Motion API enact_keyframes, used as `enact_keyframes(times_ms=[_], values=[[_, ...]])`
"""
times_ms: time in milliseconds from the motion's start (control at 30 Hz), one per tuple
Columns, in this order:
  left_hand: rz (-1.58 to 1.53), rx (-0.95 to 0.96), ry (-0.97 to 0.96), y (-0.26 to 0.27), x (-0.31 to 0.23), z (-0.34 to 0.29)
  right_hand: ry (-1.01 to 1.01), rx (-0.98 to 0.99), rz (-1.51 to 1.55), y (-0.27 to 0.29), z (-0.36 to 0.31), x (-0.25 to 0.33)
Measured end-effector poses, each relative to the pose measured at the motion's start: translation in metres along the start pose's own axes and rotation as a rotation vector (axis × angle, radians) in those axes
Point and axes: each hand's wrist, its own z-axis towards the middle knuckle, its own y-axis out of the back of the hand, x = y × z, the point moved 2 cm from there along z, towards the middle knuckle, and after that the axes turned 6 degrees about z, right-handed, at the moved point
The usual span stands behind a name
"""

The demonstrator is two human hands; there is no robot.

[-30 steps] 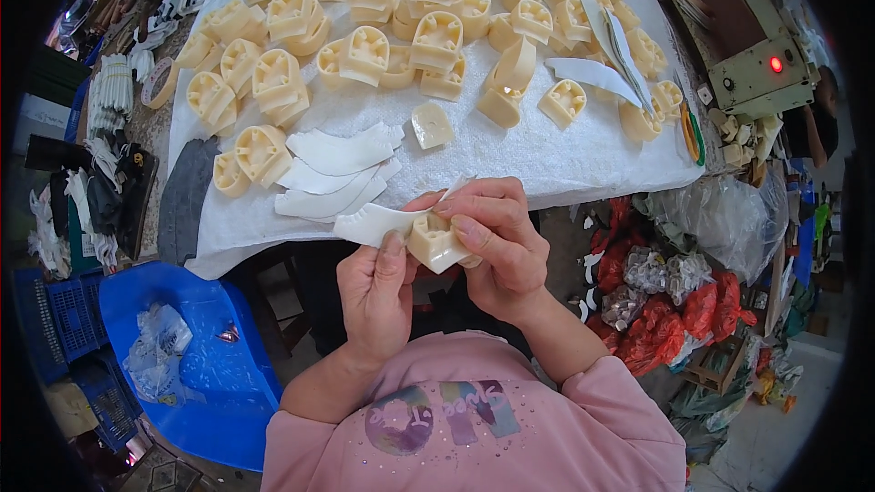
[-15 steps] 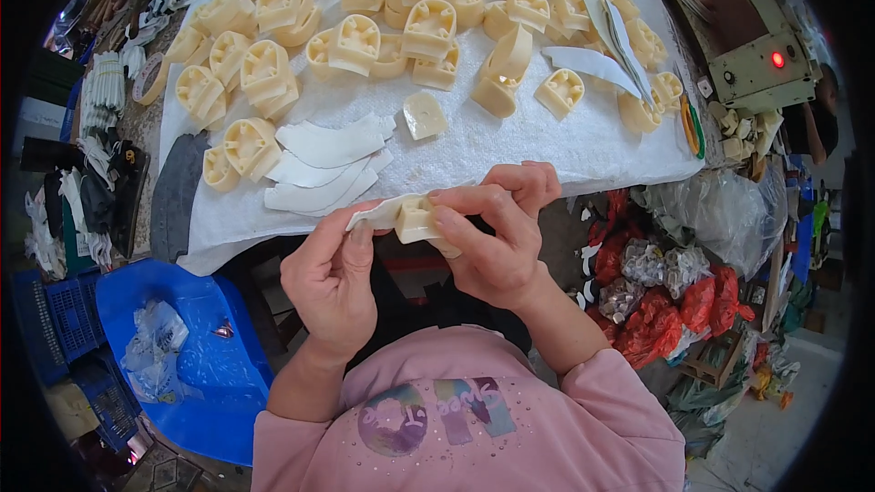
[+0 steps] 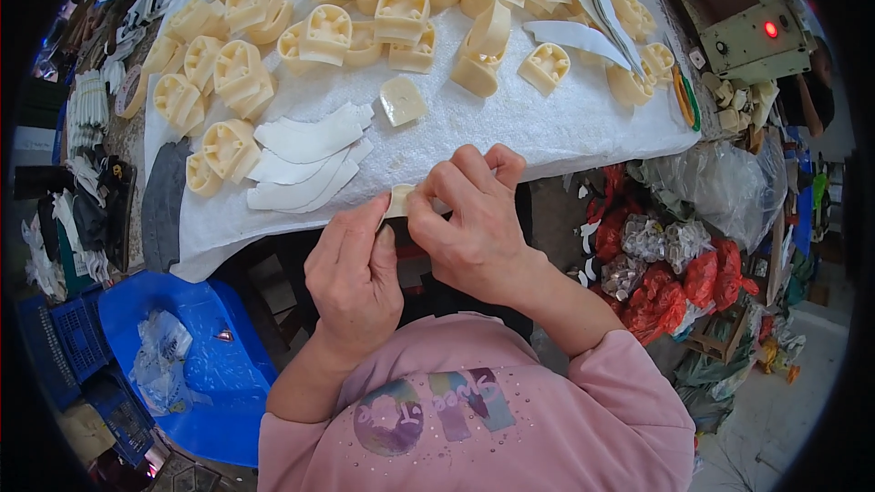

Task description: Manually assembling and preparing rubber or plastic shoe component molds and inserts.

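Between my hands, just off the table's near edge, is a small cream shoe heel (image 3: pixel 397 202), mostly covered by fingers. My right hand (image 3: pixel 474 223) is closed over its right side, knuckles up. My left hand (image 3: pixel 354 269) pinches at its left side, where a thin edge of the white strip shows between thumb and fingers; the rest of that strip is hidden. Beyond my left hand, several curved white strips (image 3: pixel 310 141) lie overlapping on the white-covered table (image 3: pixel 510 132). A loose cream heel (image 3: pixel 402 101) lies flat side up behind them.
Many cream heels (image 3: pixel 328 35) crowd the table's far half. Longer pale strips (image 3: pixel 597 14) lean on those at right. A dark grey piece (image 3: pixel 167 210) hangs at the left edge. Below left stands a blue plastic tub (image 3: pixel 219 410); red bags (image 3: pixel 656 301) lie below right.
My hands have come closer together, and the right one has rolled knuckles up over the heel. The strip between them, stretched out before, is now mostly hidden. The view has shifted slightly.
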Motion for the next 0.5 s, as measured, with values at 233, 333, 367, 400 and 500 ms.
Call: enact_keyframes(times_ms=[233,333,367,400,500], values=[[-0.471,0.087,0.348,0.002,0.017,-0.007,-0.019,-0.122,0.299,-0.004,-0.007,-0.015],[-0.707,0.020,0.285,-0.010,0.026,-0.008,-0.065,-0.100,0.472,-0.005,-0.013,-0.016],[-0.702,0.018,0.288,-0.010,0.025,-0.008,-0.086,-0.094,0.548,-0.006,-0.015,-0.017],[-0.606,0.004,0.207,-0.010,0.023,-0.008,-0.108,-0.089,0.619,-0.007,-0.017,-0.017],[-0.378,-0.032,0.003,-0.009,0.018,-0.002,-0.129,-0.079,0.683,-0.007,-0.018,-0.014]])
